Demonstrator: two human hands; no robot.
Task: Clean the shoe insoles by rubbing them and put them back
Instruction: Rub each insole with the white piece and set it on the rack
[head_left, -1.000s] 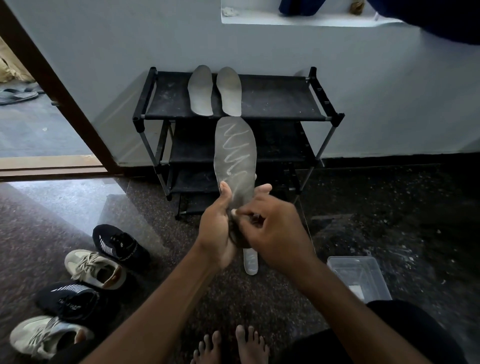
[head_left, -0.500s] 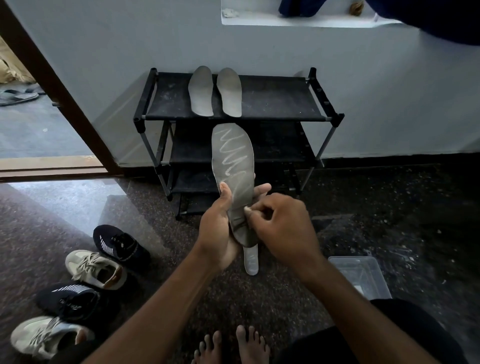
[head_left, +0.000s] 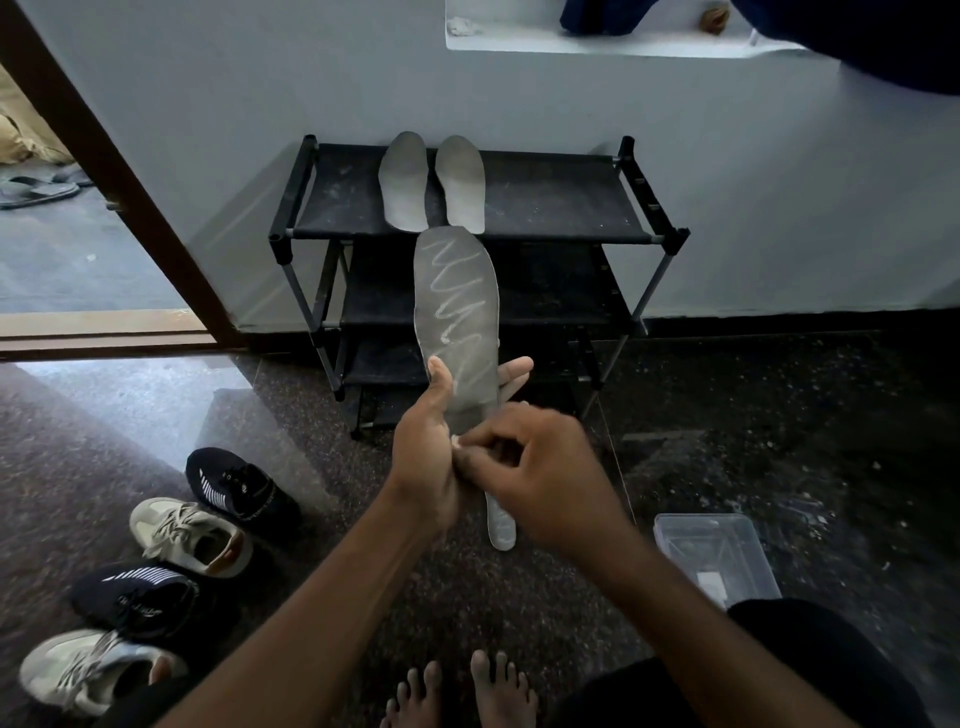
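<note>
Over the floor before the shoe rack (head_left: 545, 197), I'm seeing the left hand (head_left: 423, 462) gripping the zigzag-marked grey insole (head_left: 457, 312) upright, thumb in front, fingers behind. The right hand (head_left: 540, 473), fingers curled, is blurring against the heel end, shifted left toward the left palm since half a second ago; whether it's pinching, I cannot tell. The grey insole is standing slightly higher than before.

One wide-angle camera sits on my head, facing forward and down along my forearms. It is close to my left hand (head_left: 423, 457), my right hand (head_left: 543, 480) and the insole (head_left: 457, 312) in mid-frame. The shoe rack (head_left: 545, 197) lies farther off, and my feet (head_left: 498, 691) are at the bottom edge.
</note>
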